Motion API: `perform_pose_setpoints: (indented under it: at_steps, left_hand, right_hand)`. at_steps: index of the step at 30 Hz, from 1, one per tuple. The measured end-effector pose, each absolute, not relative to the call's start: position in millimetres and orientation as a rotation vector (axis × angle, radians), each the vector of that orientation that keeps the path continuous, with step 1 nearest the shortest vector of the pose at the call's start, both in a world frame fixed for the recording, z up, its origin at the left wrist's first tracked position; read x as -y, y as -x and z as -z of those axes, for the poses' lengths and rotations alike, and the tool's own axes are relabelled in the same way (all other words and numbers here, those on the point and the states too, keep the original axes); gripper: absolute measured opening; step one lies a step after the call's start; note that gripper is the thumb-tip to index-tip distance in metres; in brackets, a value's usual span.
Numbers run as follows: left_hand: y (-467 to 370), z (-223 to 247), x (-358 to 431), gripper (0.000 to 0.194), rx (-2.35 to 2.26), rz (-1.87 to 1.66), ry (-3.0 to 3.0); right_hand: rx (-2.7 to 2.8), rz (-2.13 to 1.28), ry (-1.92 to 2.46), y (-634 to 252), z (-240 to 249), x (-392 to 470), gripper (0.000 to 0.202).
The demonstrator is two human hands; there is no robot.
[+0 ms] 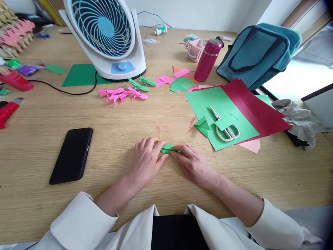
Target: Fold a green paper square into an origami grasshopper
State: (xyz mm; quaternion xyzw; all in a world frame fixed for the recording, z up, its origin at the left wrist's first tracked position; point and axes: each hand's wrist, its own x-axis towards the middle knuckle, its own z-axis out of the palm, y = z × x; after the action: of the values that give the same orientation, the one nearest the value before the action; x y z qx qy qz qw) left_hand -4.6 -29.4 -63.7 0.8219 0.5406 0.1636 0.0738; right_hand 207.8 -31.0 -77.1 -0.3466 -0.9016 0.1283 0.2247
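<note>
A small piece of folded green paper [167, 148] lies low on the wooden table between my two hands. My left hand [147, 156] grips its left end with thumb and fingers, and my right hand [194, 165] pinches the right end. Fingers hide both ends of the strip. Beyond them sit pink folded paper figures [121, 94] and green folded paper figures [139, 84]. To the right, white-handled scissors [227, 134] rest on a light green sheet [205, 100], partly under a small green piece. A folded green piece [202, 125] overlaps the sheet's left edge.
A black phone [71, 155] lies left of my hands. A white fan [109, 38] stands at the back, its cord running left. Behind the red sheets [256, 107] are a magenta bottle [208, 59] and a teal bag [257, 55]. A red cutter [9, 111] is far left.
</note>
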Motion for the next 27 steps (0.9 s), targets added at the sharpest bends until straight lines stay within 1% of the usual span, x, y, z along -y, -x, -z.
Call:
perform_pose_setpoints:
  at_steps: [4,10,13,17,18,22,27]
  left_hand:
    - [-1.4,66.6,20.4,0.023,-1.634,-0.49,-2.339]
    - [-6.3,60.9,10.0,0.022,-1.486,-0.556,-2.167]
    - [-9.1,53.6,5.1,0.021,-1.395,-0.581,-2.024]
    - [-11.8,47.2,-1.4,0.016,-1.254,-0.642,-1.843]
    - [-12.3,47.2,-2.2,0.014,-1.216,-0.648,-1.809]
    - [-14.4,52.5,-1.3,0.006,-1.098,-0.639,-1.731]
    - [-16.7,56.5,4.5,0.015,-1.127,-0.658,-1.719]
  right_hand:
    - [2.353,-0.553,0.989,-208.7,73.2,31.1,0.039]
    - [2.147,-0.728,1.104,-210.4,73.4,26.8,0.041]
    - [2.108,-0.809,1.136,-210.6,72.5,22.9,0.032]
    - [1.988,-0.987,1.183,-210.8,66.9,18.1,0.01]
    - [1.941,-1.043,1.198,-211.0,65.5,17.2,0.009]
    - [1.825,-1.184,1.234,-211.5,62.4,15.6,0.017]
    - [1.852,-1.132,1.266,-209.8,62.8,16.5,0.019]
